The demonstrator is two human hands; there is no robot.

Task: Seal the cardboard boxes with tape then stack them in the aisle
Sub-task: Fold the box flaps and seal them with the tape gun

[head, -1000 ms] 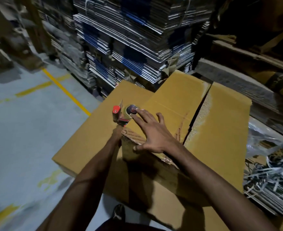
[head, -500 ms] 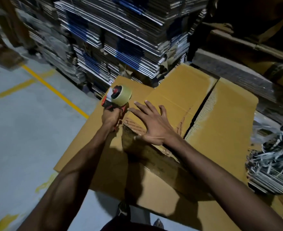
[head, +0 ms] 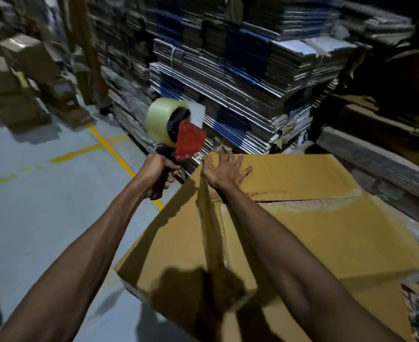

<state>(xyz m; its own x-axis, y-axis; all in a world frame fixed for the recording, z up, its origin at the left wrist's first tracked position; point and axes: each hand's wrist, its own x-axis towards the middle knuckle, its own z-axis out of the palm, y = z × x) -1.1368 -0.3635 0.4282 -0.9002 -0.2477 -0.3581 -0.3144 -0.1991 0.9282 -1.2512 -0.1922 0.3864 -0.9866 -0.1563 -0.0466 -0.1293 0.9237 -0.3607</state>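
left hand (head: 157, 176) fingers gripping tape dispenser (head: 176, 128), right hand (head: 224, 171) flat, fingers spread on cardboard box (head: 326, 238)

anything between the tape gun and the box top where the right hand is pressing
Nothing visible. The left hand holds the tape dispenser raised off the cardboard box, past its far left corner, with open air down to the right hand.

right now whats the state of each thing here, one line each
left hand: grips the tape dispenser handle
tape dispenser: raised off the box, roll loaded
right hand: fingers spread flat on the box top
cardboard box: flaps closed, seam taped
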